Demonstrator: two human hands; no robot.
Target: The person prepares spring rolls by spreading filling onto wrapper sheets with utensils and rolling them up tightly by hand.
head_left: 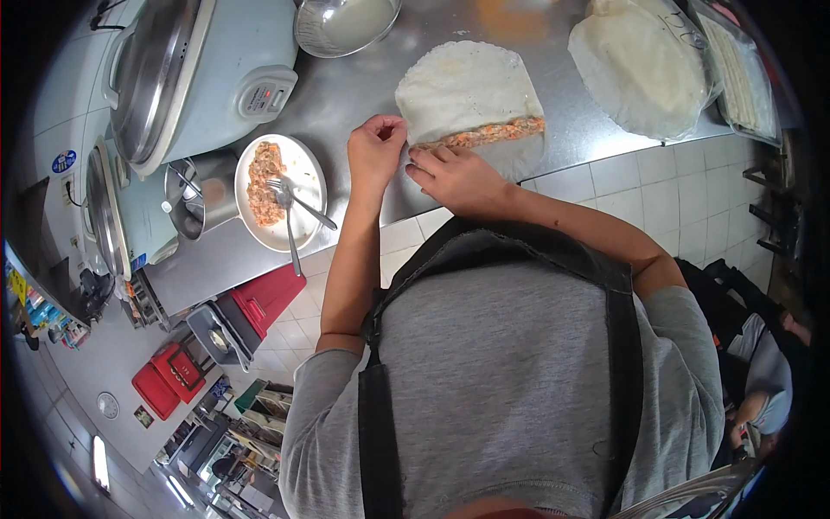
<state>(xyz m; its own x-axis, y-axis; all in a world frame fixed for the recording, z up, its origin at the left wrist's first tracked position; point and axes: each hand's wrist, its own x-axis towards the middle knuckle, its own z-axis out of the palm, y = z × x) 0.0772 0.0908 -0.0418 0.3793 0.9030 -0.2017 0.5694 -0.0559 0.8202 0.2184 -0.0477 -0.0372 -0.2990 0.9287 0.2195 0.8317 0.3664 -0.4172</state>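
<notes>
- Two bare hands were nearest on the desk, at the left end of the orange-flecked filling. The right hand lay low across the near-left corner of the pale sheet, fingers loosely bent; whether they gripped it could not be told.
- The left hand stood just beside the sheet's left edge, thumb and forefinger closed together; nothing showed between them.
- The filling made a narrow band, its long axis running left to right across the nearer part of the sheet. Its left end was at the right hand's fingertips; its right end reached the sheet's right edge. The right hand was the nearer one to it.
- Most of the pale sheet lay flat beyond the band, away from the body, with a smaller strip on the near side.
- Left of the left hand, a white plate held more of the mixture, with a fork and a second utensil resting in it.
- Past the plate stood a metal container and a big lidded cooker.
- Farther off were a steel bowl, more pale sheets at the right, and a packet beside those.
</notes>
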